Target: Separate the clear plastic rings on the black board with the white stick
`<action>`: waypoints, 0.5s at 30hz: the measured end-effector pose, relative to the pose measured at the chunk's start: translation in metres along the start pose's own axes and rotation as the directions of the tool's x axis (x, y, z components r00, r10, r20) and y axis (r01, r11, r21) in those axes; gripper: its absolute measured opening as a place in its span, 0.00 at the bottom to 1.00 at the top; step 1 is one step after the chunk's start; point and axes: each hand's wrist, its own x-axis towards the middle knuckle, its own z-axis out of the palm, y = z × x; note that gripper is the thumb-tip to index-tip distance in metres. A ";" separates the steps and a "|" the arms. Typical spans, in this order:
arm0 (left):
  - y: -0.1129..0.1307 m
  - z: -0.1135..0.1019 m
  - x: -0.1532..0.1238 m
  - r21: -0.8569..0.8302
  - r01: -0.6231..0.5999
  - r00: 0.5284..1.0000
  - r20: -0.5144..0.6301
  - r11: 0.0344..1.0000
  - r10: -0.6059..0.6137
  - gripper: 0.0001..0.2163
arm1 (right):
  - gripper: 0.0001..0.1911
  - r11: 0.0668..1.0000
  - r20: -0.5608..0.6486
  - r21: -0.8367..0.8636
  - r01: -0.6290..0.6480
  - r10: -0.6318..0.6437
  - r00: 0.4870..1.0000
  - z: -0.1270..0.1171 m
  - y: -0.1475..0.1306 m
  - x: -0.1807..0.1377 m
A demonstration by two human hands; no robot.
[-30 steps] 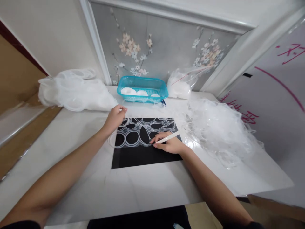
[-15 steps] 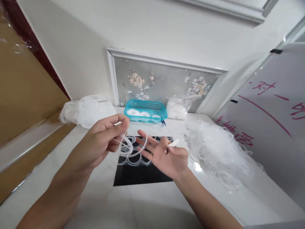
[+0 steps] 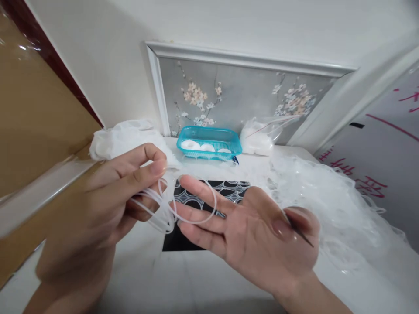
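While the left hand pinches thin rings above the left of the black sheet, the right hand, palm up, spreads three fingers behind one ring, free because only thumb and forefinger seem to pinch the tool.

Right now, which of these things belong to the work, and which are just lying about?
In the work, by the look of it: rings in the left hand, tool in the right hand, patterned sheet, black mat.

Lying about, seemingly: blue tray, clear bag, white heaps.
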 end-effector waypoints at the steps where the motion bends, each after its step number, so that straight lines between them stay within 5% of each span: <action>1: -0.001 -0.002 0.000 0.012 -0.004 1.000 -0.025 1.000 0.005 0.12 | 0.15 1.000 -0.012 -0.007 -0.016 0.016 1.000 0.001 -0.001 0.000; 15: -0.005 -0.011 -0.004 0.063 -0.014 0.999 -0.039 0.998 0.017 0.15 | 0.18 0.999 -0.046 -0.020 -0.049 0.048 0.998 0.003 -0.005 -0.003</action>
